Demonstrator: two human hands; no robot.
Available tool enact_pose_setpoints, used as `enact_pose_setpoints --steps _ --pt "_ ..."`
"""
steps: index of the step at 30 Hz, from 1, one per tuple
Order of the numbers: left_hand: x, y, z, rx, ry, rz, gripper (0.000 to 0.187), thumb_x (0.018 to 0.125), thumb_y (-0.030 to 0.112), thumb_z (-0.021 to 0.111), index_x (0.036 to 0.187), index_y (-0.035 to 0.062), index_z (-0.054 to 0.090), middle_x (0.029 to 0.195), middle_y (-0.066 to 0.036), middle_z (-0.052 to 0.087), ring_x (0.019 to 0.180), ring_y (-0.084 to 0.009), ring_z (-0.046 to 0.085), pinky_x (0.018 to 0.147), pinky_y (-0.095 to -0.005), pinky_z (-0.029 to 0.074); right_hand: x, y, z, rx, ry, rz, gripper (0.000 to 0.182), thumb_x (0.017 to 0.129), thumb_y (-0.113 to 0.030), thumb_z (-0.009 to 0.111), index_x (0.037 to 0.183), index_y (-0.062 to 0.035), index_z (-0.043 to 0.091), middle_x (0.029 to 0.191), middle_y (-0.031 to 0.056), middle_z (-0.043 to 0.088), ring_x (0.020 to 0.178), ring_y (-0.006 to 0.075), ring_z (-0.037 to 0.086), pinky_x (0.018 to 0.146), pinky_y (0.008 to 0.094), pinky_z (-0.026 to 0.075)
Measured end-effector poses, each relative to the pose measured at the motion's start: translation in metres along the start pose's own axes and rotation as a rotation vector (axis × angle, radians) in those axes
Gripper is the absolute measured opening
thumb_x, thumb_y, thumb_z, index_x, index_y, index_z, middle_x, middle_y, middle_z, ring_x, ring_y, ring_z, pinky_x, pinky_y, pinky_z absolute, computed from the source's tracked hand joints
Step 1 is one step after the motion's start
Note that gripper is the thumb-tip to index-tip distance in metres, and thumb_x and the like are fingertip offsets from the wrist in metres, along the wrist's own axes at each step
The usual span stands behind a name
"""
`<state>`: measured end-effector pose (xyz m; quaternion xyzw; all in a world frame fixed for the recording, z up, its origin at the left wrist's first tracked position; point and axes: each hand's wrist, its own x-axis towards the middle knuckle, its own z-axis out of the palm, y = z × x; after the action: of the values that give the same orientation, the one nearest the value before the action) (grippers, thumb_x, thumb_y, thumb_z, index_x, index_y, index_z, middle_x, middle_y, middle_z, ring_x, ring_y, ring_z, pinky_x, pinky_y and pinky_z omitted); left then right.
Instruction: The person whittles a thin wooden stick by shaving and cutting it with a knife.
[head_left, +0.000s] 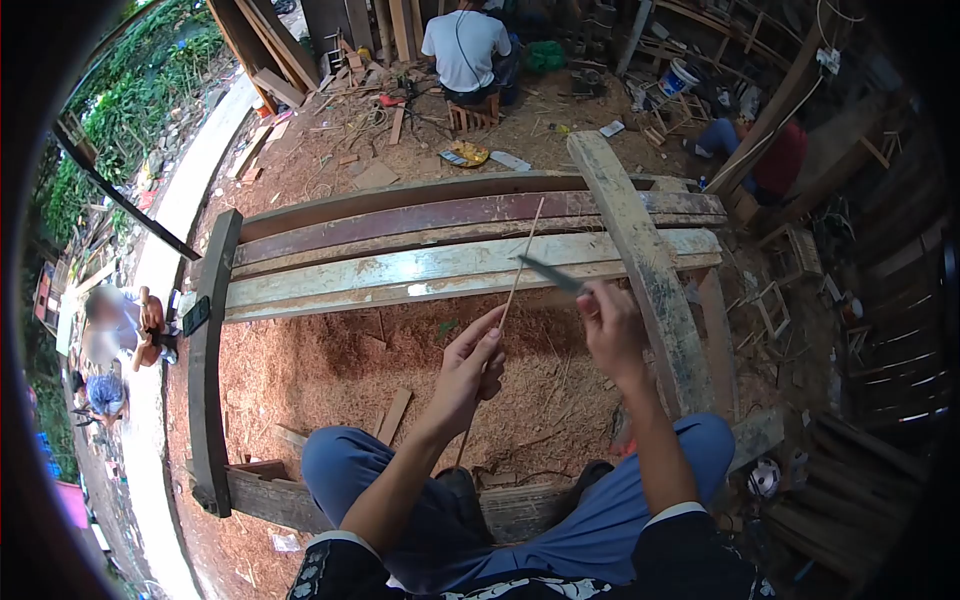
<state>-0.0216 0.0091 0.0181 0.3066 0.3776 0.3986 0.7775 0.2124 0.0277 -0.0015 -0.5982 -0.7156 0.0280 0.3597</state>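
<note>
Here, left hand pinching a thin stick, right hand gripping (seemingly) a knife against it.

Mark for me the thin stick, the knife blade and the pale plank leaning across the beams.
thin stick (524, 258), head view, on its middle above the left hand.
knife blade (550, 274), head view, mid-blade, ahead of the right hand.
pale plank (640, 250), head view, on its bare upper face.

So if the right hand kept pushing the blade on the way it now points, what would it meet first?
The thin stick held in the left hand. The right hand aims its dark blade up and left, and the tip lies at the stick already. Behind them are the planks, though depth is unclear.
</note>
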Motion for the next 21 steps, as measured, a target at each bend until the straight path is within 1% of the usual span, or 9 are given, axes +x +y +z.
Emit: enact_pose_setpoints --steps 1,2,5,6,9,12,15,18,21 --pt "0.000 0.000 -0.001 -0.019 -0.020 -0.005 0.046 0.103 0.023 0.051 0.147 0.0122 0.042 0.069 0.007 0.039 0.052 -0.0016 0.030 0.043 -0.0197 0.024 -0.001 -0.008 0.005 0.013 -0.034 -0.050 0.046 0.104 -0.046 0.036 0.089 -0.0077 0.057 0.075 0.0097 0.060 0.066 0.0265 0.058 0.064 0.0397 0.042" --pt "-0.001 0.000 -0.002 -0.038 -0.041 -0.012 0.046 0.104 0.023 0.050 0.148 0.0126 0.041 0.069 0.007 0.038 0.051 -0.0015 0.030 0.043 -0.0195 0.023 -0.007 -0.013 0.014 0.099 -0.090 -0.048 0.047 0.103 -0.047 0.038 0.092 -0.0054 0.057 0.079 0.0112 0.059 0.072 0.0314 0.058 0.067 0.0433 0.043" --pt "-0.003 -0.001 -0.001 -0.050 -0.038 -0.022 0.046 0.105 0.021 0.047 0.149 0.0137 0.039 0.067 0.008 0.034 0.050 -0.0016 0.029 0.042 -0.0197 0.023 -0.010 -0.036 0.019 0.190 -0.190 -0.206 0.042 0.102 -0.043 0.043 0.091 -0.0044 0.057 0.079 0.0116 0.059 0.073 0.0324 0.058 0.068 0.0435 0.043" --pt "-0.004 -0.001 -0.001 -0.040 -0.033 -0.032 0.045 0.105 0.021 0.046 0.149 0.0138 0.039 0.067 0.009 0.034 0.050 -0.0016 0.029 0.042 -0.0198 0.023 -0.009 -0.046 0.022 0.242 -0.124 -0.227 0.038 0.098 -0.040 0.050 0.091 -0.0041 0.058 0.079 0.0119 0.059 0.073 0.0333 0.057 0.068 0.0428 0.043" --pt "-0.008 0.001 0.001 -0.007 -0.034 -0.061 0.045 0.106 0.020 0.045 0.150 0.0139 0.038 0.067 0.009 0.033 0.050 -0.0014 0.028 0.042 -0.0196 0.023 -0.012 -0.044 0.025 0.252 -0.089 -0.270 0.029 0.093 -0.034 0.059 0.092 -0.0054 0.059 0.077 0.0098 0.059 0.073 0.0301 0.058 0.067 0.0407 0.042" --pt "-0.014 -0.002 0.002 0.037 -0.071 -0.076 0.045 0.105 0.020 0.046 0.149 0.0134 0.039 0.067 0.009 0.032 0.050 -0.0011 0.027 0.043 -0.0193 0.022 -0.009 -0.033 0.010 0.156 -0.097 -0.317 0.024 0.091 -0.029 0.063 0.093 -0.0055 0.059 0.077 0.0099 0.058 0.073 0.0293 0.058 0.068 0.0409 0.042" --pt "-0.016 -0.008 0.003 0.087 -0.115 -0.076 0.045 0.105 0.021 0.047 0.149 0.0123 0.041 0.068 0.010 0.032 0.051 -0.0009 0.027 0.043 -0.0192 0.022 -0.010 -0.019 0.000 0.047 -0.098 -0.254 0.021 0.092 -0.027 0.063 0.095 -0.0061 0.059 0.076 0.0097 0.058 0.073 0.0291 0.057 0.068 0.0415 0.042" --pt "-0.021 -0.004 0.013 0.122 -0.139 -0.082 0.045 0.104 0.022 0.049 0.148 0.0113 0.041 0.068 0.010 0.031 0.051 -0.0010 0.027 0.043 -0.0192 0.022 -0.004 0.017 -0.018 -0.077 -0.132 0.033 0.038 0.099 -0.042 0.050 0.092 -0.0057 0.058 0.078 0.0125 0.060 0.074 0.0339 0.059 0.070 0.0440 0.043" --pt "-0.020 -0.011 0.015 0.147 -0.198 -0.116 0.045 0.105 0.022 0.048 0.148 0.0109 0.041 0.068 0.009 0.031 0.052 -0.0014 0.027 0.044 -0.0196 0.023 -0.004 0.058 -0.031 -0.137 0.055 0.252 0.039 0.103 -0.040 0.044 0.097 -0.0045 0.058 0.082 0.0170 0.062 0.079 0.0383 0.061 0.070 0.0477 0.044"
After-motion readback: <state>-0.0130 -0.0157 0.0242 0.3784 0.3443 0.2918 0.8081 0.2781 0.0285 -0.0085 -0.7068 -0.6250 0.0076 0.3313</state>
